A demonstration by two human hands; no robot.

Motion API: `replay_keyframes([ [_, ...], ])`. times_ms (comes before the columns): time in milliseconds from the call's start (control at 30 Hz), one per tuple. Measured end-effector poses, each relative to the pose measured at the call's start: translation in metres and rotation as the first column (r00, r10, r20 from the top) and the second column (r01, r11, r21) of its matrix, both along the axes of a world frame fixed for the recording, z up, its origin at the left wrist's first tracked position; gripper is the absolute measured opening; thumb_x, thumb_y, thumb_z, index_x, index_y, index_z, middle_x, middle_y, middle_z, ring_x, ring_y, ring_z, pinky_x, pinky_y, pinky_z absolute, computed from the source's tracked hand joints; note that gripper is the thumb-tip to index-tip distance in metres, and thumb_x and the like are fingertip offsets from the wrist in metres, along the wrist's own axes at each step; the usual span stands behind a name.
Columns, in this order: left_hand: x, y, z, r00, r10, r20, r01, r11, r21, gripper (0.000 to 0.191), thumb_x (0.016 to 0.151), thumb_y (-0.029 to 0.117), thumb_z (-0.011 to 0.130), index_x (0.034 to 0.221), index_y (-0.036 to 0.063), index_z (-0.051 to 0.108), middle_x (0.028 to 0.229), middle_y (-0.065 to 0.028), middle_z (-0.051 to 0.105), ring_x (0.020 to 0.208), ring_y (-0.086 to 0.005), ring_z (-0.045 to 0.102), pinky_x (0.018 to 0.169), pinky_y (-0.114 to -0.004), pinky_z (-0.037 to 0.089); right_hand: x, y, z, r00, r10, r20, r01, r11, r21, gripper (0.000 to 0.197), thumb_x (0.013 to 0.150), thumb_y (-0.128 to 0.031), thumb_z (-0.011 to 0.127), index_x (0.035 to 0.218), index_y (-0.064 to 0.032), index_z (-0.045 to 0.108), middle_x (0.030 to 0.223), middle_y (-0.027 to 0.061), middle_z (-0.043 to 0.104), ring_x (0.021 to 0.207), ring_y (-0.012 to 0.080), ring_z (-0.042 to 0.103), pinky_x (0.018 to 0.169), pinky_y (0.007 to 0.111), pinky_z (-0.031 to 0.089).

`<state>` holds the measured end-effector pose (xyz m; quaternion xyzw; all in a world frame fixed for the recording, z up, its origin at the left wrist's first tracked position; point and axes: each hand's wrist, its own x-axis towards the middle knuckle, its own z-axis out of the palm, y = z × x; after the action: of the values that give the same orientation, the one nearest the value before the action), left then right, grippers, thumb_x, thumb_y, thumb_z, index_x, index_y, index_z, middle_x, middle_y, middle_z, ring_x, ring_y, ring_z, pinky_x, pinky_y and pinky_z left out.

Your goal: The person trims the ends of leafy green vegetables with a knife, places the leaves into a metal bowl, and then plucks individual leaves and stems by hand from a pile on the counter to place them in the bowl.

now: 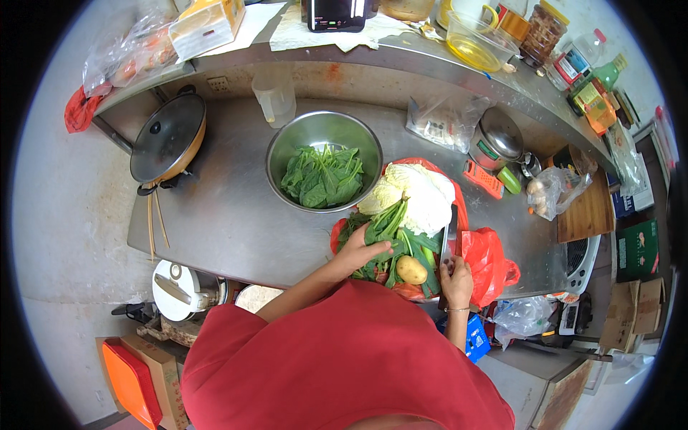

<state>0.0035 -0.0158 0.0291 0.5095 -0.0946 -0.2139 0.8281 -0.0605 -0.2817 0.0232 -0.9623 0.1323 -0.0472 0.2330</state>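
Observation:
My left hand (359, 251) is closed around a bunch of leafy greens (395, 217), their cut stems pointing away from me. Beneath and beside it are more green leaves, a potato (411, 270) and a pale napa cabbage (424, 196), all on red plastic. My right hand (457, 280) has its fingers curled at the near end of a narrow metal strip (445, 243), possibly a blade or tray edge; its grip is unclear. A red plastic bag (482, 263) lies against that hand's right side. Beyond my left hand, a steel bowl (272, 177) contains loose spinach-like leaves (322, 180).
A lidded pan (169, 140) and chopsticks (151, 226) are at left. Behind the bowl stands a plastic jug (275, 99). To the right are an orange grater (482, 179), a cucumber piece (508, 180), a lidded steel pot (497, 140) and bagged eggs (543, 194). A shelf (333, 52) overhangs the back.

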Motion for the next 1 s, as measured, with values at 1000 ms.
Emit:
replay_keyframes([
  [1000,0.019,0.038,0.067,0.986,-0.166,0.016,0.166,0.985,-0.052,0.047,0.08,0.004,0.06,0.124,-0.0003,0.043,0.1,-0.0111,0.059,0.086,-0.019,0.06,0.076,-0.035,0.051,0.011,0.01,0.056,0.975,-0.106,0.193,-0.131,0.424,0.896,0.034,0.087,0.001,0.042,0.121,-0.0007,0.044,0.081,0.0027,0.056,0.062,0.0088,0.052,0.055,0.021,0.044],
])
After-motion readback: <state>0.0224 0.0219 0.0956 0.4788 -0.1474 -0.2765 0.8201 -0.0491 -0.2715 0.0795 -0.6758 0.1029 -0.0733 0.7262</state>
